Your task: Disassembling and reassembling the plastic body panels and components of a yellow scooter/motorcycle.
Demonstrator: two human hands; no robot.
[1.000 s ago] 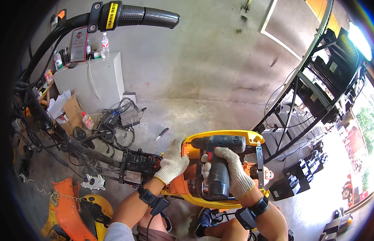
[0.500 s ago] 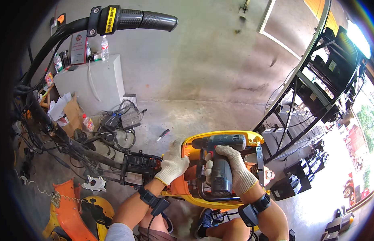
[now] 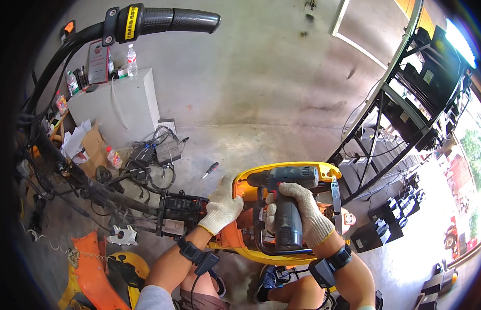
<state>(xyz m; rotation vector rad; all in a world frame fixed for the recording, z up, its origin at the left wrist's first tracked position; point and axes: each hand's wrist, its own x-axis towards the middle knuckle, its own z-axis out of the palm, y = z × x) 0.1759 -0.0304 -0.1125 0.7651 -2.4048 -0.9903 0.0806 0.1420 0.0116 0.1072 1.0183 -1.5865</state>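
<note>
- Nearest are the two forearms, each with a black strap at the wrist; the left strap [image 3: 190, 251] and right strap [image 3: 339, 261] each carry a small black box.
- The right hand [image 3: 305, 209], in a knitted white glove, has its fingers wrapped round the grip of a cordless drill [image 3: 289, 225] — the battery end points toward the person and the chuck [image 3: 256, 179] points left, probably so the body lies flat across the frame in an easy grip.
- The left hand [image 3: 222, 206], gloved alike, rests at the front end of a yellow body shell [image 3: 282, 257], by its orange inner panel [image 3: 231, 236]. Its thumb lies over the edge, perhaps to brace the shell; the other fingers are partly hidden, so how tightly they close I cannot tell.
- The drill sits above the shell's opening, beside a black tubular frame [image 3: 259, 219].
- At upper left, a handlebar grip [image 3: 194, 20] juts across the view; its stem runs down to the bare chassis.
- Lower left, a loose orange panel [image 3: 98, 271] lies near a pale metal bracket [image 3: 122, 235].
- Beyond the shell, a screwdriver [image 3: 210, 170] lies on the floor — apparently kept within reach.
- Farther off stand a grey cabinet [image 3: 114, 106] and a black metal rack [image 3: 379, 124].
</note>
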